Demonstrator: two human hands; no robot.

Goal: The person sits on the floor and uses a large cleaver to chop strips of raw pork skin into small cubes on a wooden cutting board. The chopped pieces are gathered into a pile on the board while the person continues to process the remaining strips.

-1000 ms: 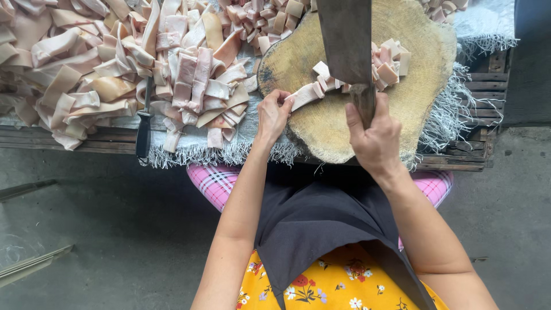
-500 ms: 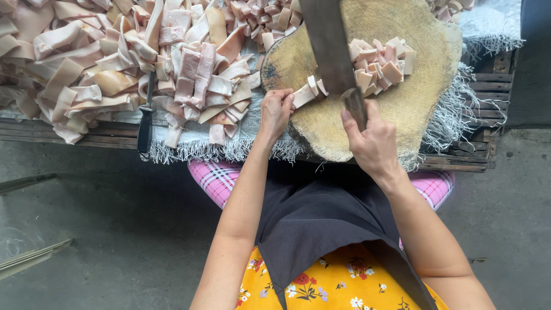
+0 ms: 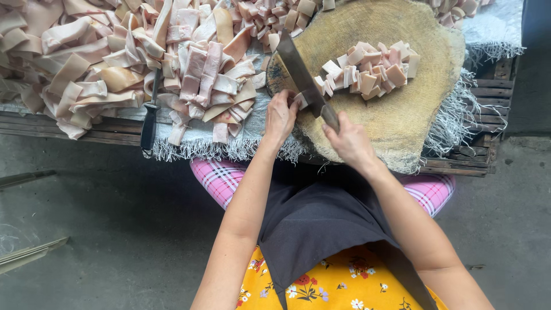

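Head view: person seated at a low wooden pallet bench [image 3: 470, 158], seen from above; both forearms reach toward the upper centre of the frame.
Cleaver [image 3: 301, 72]: broad dark blade, lying diagonally from upper left to lower right across the near-left part of the block, edge down on the meat.
Right hand [image 3: 347, 140]: fingers closed round the cleaver handle, just below centre of the frame.
Left hand [image 3: 280, 117]: fingers curled together, pinning a pale strip of pork skin [image 3: 301, 100] against the block, touching the blade's left flank.
Chopping block [image 3: 396, 109]: round slab of tree trunk, upper right of centre, resting on frayed white sacking [image 3: 229, 146].
Cut pieces [image 3: 370, 69]: small squares heaped on the block, to the right of the blade, apart from the left hand.
Uncut strips [image 3: 115, 69]: large pile filling the upper left of the frame, off the block.
Second knife [image 3: 150, 117]: dark handle, lying among the strips at left, untouched.
Technique, as judged: fingertips are best kept tucked back with the knuckles guiding the blade; the strip should be fed in even steps so the squares match; cut pieces should be swept right to keep the cutting area free.
Risk, as judged: greasy skin may slide under the fingers, so firm downward pressure matters.
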